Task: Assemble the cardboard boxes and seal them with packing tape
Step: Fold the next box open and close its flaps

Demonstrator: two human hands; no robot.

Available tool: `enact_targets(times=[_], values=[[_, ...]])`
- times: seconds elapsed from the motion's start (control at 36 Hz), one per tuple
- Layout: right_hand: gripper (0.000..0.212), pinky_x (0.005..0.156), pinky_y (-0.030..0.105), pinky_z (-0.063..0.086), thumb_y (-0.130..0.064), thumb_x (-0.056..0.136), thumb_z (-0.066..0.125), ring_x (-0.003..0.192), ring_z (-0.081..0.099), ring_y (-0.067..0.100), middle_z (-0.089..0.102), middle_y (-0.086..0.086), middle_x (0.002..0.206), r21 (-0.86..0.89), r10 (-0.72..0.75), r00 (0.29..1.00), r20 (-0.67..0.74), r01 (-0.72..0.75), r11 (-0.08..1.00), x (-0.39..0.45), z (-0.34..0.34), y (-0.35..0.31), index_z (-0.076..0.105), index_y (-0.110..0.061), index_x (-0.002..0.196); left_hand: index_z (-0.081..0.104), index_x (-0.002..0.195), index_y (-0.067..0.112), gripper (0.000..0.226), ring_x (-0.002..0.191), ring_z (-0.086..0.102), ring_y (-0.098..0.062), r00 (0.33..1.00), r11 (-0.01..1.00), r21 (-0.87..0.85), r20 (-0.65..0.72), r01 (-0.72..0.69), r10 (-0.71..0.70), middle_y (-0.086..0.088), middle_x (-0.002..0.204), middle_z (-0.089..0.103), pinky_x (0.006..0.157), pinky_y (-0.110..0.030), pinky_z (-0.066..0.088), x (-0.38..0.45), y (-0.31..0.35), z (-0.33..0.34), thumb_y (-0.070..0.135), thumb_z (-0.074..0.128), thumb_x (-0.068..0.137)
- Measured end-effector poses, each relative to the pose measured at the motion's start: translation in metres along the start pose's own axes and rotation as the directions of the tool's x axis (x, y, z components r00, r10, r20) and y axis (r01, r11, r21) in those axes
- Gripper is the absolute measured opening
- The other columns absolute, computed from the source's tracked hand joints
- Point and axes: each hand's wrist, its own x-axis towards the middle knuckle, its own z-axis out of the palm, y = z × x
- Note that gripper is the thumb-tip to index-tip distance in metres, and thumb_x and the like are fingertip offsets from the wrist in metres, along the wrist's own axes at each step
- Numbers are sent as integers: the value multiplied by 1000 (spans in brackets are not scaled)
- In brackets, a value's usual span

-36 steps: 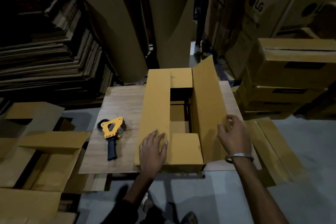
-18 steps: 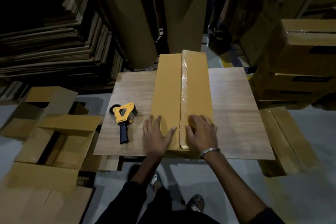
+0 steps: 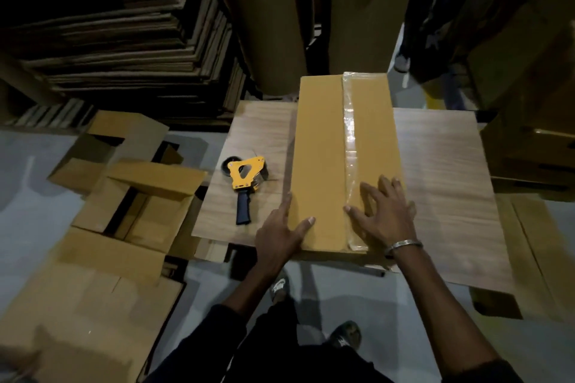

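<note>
A long brown cardboard box lies flaps-down on the wooden table, with a strip of clear tape running along its top seam. My left hand grips the box's near left corner, thumb on top and fingers down the side. My right hand lies flat with spread fingers on the near right of the top, over the tape. A yellow tape dispenser with a dark handle lies on the table left of the box, touched by neither hand.
Open, unsealed boxes and flat cardboard lie on the floor at left. Stacks of flat cardboard fill the back left. Large brown rolls stand behind the table. Sealed boxes are piled at right. My feet show below the table edge.
The box's flaps, open a second ago, are now closed with the taped seam on top. My left hand moved to the near left corner; my right hand spread flat on the top.
</note>
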Motion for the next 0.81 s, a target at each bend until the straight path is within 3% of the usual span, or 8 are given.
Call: enact_targets(times=[0.14,0.25,0.39,0.47,0.56,0.61,0.72,0.81], values=[[38,103,49,48,-44,91,73,132,48,27,61,7,136,174,-180,931,-319,244,954,0,13,-93,72,-21,121,34,159,47,77,101,69,-4,995,968,-238,-33,81,-91,14,119,69,84,-34,56,8,-57,-19,72,61,92],[35,96,40,49,-31,93,69,122,54,26,60,6,128,293,-312,948,-69,318,902,5,53,-179,67,-17,125,44,152,36,73,93,73,-16,969,933,-266,20,241,-245,7,115,71,85,-44,60,36,-114,-37,64,60,86],[27,73,39,42,-31,98,63,105,58,40,61,20,111,204,-192,918,348,126,971,40,142,-244,63,-4,106,45,153,26,83,90,75,-21,932,896,-261,51,359,-358,11,109,71,83,-52,61,81,-202,-52,67,58,82],[56,86,43,54,-50,94,64,114,60,40,60,21,128,120,-53,884,464,-4,993,64,200,-248,60,-5,126,47,150,26,88,91,75,-23,924,874,-309,46,375,-380,11,107,71,82,-54,61,96,-233,-52,74,57,77],[97,104,46,48,-67,90,64,138,45,40,41,20,155,31,69,855,515,-100,995,84,247,-259,34,-4,157,50,148,22,76,90,76,-24,917,859,-327,76,393,-391,4,108,73,79,-53,62,105,-244,-64,61,62,84],[113,107,47,47,-67,87,70,143,42,41,34,18,161,58,142,840,523,-201,978,93,261,-270,16,-4,163,50,147,19,69,90,75,-25,911,845,-341,113,411,-398,-2,110,73,79,-54,61,110,-251,-69,52,66,88],[93,106,51,47,-49,100,62,139,46,43,36,18,161,135,331,821,465,-435,890,107,289,-282,11,-5,163,51,146,19,74,91,74,-27,890,830,-323,193,455,-413,-1,105,73,81,-54,61,123,-275,-67,55,63,83],[77,100,53,49,-38,105,56,131,52,47,45,24,153,237,378,821,427,-505,830,108,296,-287,16,-2,160,53,140,20,51,90,74,-34,846,788,-319,287,527,-449,-6,96,72,81,-55,61,131,-281,-66,37,70,95]])
